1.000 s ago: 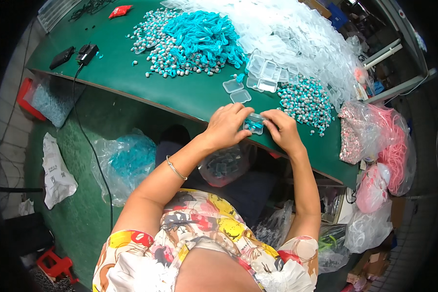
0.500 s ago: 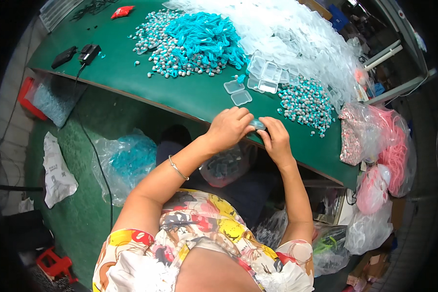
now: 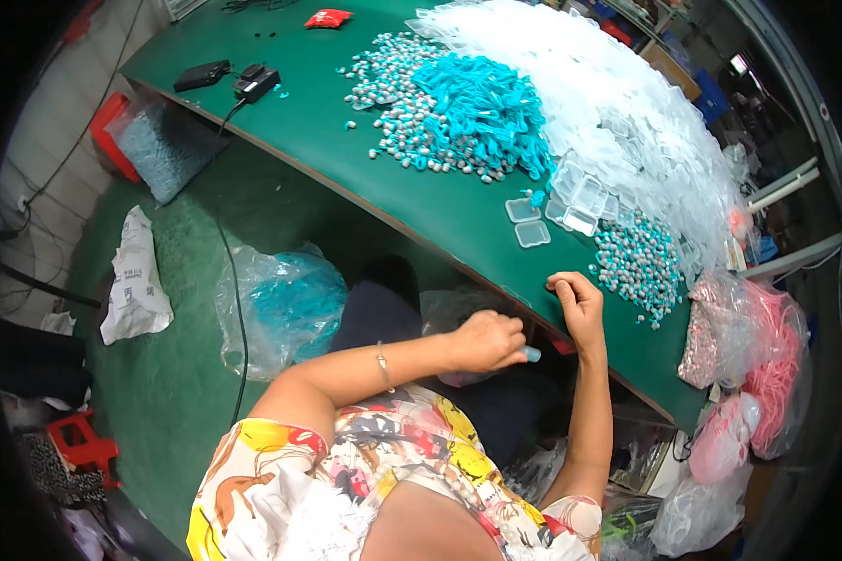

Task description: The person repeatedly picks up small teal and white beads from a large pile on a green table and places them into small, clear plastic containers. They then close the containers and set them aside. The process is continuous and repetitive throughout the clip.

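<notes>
My left hand (image 3: 486,342) is closed over my lap, just in front of the table edge. From its fist sticks the end of a small clear plastic case (image 3: 531,354) with something blue in it; the rest is hidden by my fingers. My right hand (image 3: 580,307) is at the table's front edge, loosely bent, with thumb and fingers apart and nothing visible between them. Beyond it on the table lie an open clear case (image 3: 529,222) and a heap of small teal-and-grey beads or plugs (image 3: 638,265).
Farther back are a pile of teal cords (image 3: 486,103) with grey-and-teal ends and a large mound of clear plastic cases (image 3: 617,84). Bags of pink cord (image 3: 772,374) hang at the table's right end. Below the green table (image 3: 337,178), a bag of teal pieces (image 3: 285,304) rests on the floor.
My hands have parted. The left has drawn back toward my lap with the case; the right has let go and stays by the table edge. The whole view has shifted.
</notes>
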`<act>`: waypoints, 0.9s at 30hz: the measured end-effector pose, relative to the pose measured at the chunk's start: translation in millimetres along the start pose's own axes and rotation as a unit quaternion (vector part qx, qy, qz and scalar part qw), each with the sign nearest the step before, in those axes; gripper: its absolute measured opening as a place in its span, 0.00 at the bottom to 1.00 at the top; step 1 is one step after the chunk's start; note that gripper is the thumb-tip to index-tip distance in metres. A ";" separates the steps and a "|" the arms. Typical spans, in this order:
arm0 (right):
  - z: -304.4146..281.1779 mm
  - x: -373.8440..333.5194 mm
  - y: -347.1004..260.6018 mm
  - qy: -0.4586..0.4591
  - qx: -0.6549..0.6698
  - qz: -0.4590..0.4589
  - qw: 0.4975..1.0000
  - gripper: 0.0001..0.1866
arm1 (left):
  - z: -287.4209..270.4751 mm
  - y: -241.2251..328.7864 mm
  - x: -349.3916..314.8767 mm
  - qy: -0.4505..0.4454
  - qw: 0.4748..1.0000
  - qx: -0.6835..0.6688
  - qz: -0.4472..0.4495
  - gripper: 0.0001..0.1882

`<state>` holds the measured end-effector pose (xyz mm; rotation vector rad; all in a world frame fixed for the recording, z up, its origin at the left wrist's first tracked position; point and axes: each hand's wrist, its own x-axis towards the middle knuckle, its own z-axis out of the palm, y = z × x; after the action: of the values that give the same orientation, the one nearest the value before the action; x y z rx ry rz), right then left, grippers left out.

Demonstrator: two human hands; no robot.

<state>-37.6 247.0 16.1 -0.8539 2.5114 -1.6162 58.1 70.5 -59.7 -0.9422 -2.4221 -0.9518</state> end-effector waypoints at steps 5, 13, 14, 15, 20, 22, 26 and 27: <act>9.3 2.7 3.8 0.047 -0.046 0.008 0.998 0.03 | -3.3 -7.9 -15.4 -0.070 0.995 -0.048 -0.047 0.13; 8.7 2.9 -1.4 0.031 -0.075 -0.012 0.997 0.05 | -180.7 -146.4 28.8 0.387 0.901 0.162 -0.107 0.08; 9.1 4.4 -2.6 0.023 -0.087 -0.021 0.996 0.05 | -198.8 -178.2 23.9 0.393 0.884 0.187 -0.167 0.10; 9.2 5.1 -6.2 0.018 -0.090 -0.019 0.996 0.05 | -214.3 -207.6 19.7 0.399 0.864 0.208 -0.226 0.13; 12.2 9.4 -7.1 0.018 -0.103 -0.035 0.994 0.05 | -246.7 -307.6 7.7 0.347 0.835 0.210 -0.371 0.25; 10.4 6.5 -3.0 0.022 -0.105 -0.025 0.994 0.05 | -247.1 -310.2 18.9 0.311 0.832 0.193 -0.417 0.29; 11.1 6.6 -2.9 0.020 -0.097 -0.015 0.995 0.05 | -243.4 -308.6 35.7 0.244 0.875 0.085 -0.409 0.29; 11.0 6.6 -4.2 0.017 -0.098 -0.014 0.995 0.05 | -235.2 -303.8 38.8 0.246 0.874 0.099 -0.407 0.29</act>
<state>-37.9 233.6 16.3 -0.8909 2.7290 -1.4190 -160.3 -244.5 -12.1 0.4302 -2.3604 -0.9914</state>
